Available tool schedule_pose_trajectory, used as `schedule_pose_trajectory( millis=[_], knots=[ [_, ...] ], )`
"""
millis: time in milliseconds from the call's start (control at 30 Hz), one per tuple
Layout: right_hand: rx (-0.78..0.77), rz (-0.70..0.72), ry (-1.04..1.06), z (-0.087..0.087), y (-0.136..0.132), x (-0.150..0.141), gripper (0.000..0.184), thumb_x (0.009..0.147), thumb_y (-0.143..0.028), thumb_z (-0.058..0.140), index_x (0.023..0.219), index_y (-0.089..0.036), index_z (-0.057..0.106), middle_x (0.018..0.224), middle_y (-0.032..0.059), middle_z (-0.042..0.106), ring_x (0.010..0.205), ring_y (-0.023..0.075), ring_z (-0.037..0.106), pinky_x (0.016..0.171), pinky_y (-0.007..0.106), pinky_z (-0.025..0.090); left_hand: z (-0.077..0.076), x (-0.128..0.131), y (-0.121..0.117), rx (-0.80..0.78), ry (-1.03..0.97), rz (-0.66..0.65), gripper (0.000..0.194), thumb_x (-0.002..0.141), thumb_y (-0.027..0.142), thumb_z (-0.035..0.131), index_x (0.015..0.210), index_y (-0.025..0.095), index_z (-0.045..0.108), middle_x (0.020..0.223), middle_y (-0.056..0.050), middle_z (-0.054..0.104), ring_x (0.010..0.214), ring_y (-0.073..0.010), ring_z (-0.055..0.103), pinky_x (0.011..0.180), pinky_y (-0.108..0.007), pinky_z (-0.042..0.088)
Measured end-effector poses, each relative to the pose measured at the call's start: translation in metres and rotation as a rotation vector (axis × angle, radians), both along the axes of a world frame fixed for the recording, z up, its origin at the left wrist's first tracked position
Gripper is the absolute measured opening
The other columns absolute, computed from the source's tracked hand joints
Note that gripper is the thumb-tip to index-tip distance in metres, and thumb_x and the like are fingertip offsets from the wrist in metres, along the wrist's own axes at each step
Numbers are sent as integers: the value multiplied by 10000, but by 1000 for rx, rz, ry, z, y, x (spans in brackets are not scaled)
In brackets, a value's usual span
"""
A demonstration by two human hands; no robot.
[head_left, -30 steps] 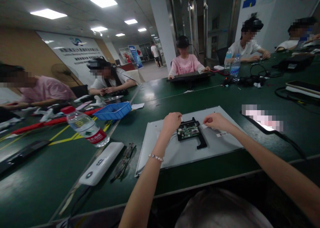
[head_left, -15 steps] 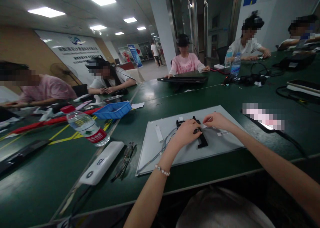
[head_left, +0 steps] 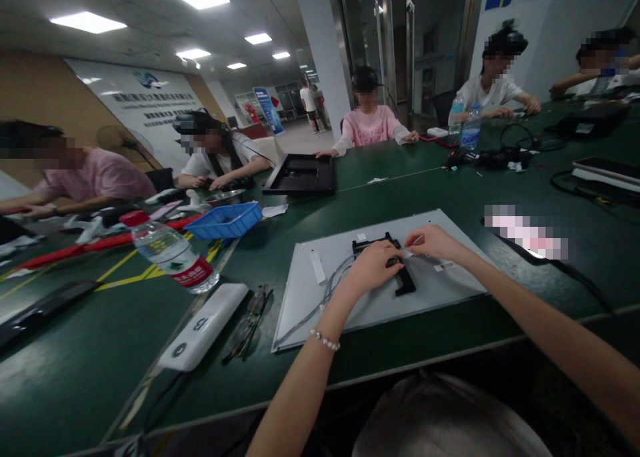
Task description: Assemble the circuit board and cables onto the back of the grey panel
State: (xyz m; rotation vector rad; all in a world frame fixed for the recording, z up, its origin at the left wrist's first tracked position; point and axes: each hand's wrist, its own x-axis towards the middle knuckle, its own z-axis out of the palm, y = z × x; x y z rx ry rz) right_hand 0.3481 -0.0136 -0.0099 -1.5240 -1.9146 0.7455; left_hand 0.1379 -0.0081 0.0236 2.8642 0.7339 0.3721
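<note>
A black H-shaped frame (head_left: 404, 285) lies on a flat white panel (head_left: 350, 313) in front of me. My left hand (head_left: 376, 265) is laid over the frame's middle, fingers curled round it and hiding much of it. Just to its right, my right hand (head_left: 431, 242) is closed in a pinch on a thin whitish strip (head_left: 412, 245) at the frame's right side. The strip is too small to make out well. Grey cables (head_left: 327, 290) run from under my left hand to the panel's near left corner. A white label strip (head_left: 317, 268) sits on the panel.
Left of the panel are glasses (head_left: 250, 323), a white power bank (head_left: 205, 327), a water bottle (head_left: 173, 253) and a blue bin (head_left: 225, 221). A phone (head_left: 525, 233) with a cable lies right. Across the table, a person's hand touches a black tray (head_left: 303, 175); several others sit around.
The black tray across the table has moved left and been set down near the blue bin, with the co-worker's hand at it. My hands have barely moved.
</note>
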Motion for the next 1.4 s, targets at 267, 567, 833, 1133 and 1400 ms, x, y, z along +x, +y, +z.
schedule_pose_trajectory(
  millis=[267,567,833,1133,1400],
  knots=[
    [16,7,-31,-2,0,0,149,732,-194,616,839,-153,711,855,72,723,782,184,661,685,251,486,3,1,5,-120,-45,14,190,805,219,586,981,164,634,960,-56,651,885,-187,601,814,-295,465],
    [18,-3,-24,-1,0,0,156,732,-200,614,839,-153,717,836,67,726,782,182,662,702,245,487,6,4,14,-194,-12,-3,210,800,187,546,992,176,631,935,-37,664,851,-172,611,773,-265,466],
    [52,-10,-56,-5,4,2,147,734,-193,608,820,-145,717,808,73,722,765,183,659,689,259,485,22,-6,43,8,113,246,262,821,196,506,1042,179,646,1052,-64,653,951,-193,599,838,-271,461],
    [69,9,-101,-2,2,3,145,755,-205,608,834,-172,725,826,52,725,792,184,656,732,273,490,-3,-12,81,72,188,443,217,818,236,550,958,160,698,992,-94,673,937,-211,608,832,-268,463],
    [75,10,-127,-2,4,3,143,753,-201,617,834,-166,730,824,62,728,781,189,660,732,273,493,-5,-13,96,10,145,472,237,766,121,529,903,160,719,893,-69,706,858,-192,638,791,-247,474]
  ],
)
